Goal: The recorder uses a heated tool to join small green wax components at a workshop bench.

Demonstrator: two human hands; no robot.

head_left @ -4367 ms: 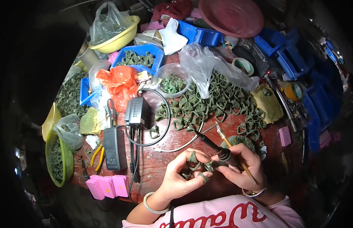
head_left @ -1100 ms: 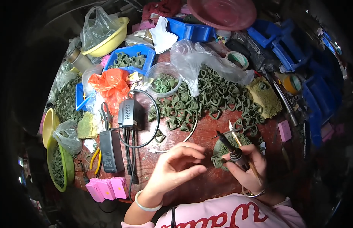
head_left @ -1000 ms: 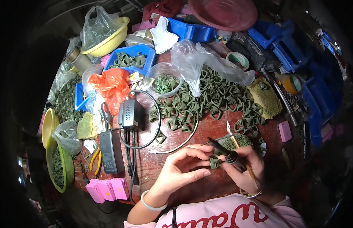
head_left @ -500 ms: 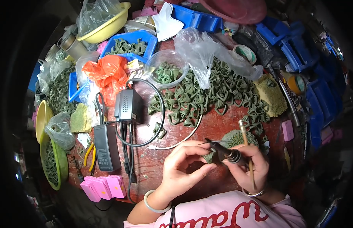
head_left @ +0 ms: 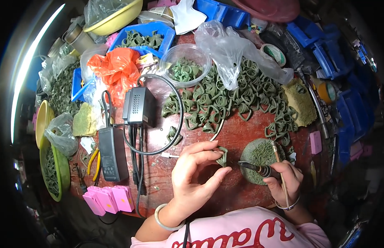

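My left hand [head_left: 194, 177] pinches a small dark-green wax ring [head_left: 222, 158] between its fingertips, raised above the red table. In my right hand [head_left: 285, 184] are a black electric wax pen [head_left: 262, 170] and a thin wooden-handled brush [head_left: 282, 175]. The pen's dark tip points left, over a round pad covered in green crumbs [head_left: 260, 153]. The brush crosses my fingers, its tip up by the pad's right edge. A gap separates the ring from the pen tip.
Beyond my hands spreads a heap of green rings [head_left: 241, 95]. A black power box [head_left: 140, 105] with looping cables and a black adapter [head_left: 112, 155] stand left. Pink blocks [head_left: 109, 199] lie at the near left edge. A clear tub [head_left: 185, 62] and blue bin [head_left: 169, 39] stand behind.
My right hand has drawn the pen and brush away from the ring, rightward, uncovering more of the crumb-covered pad. My left hand still holds the ring. The whole view has shifted slightly.
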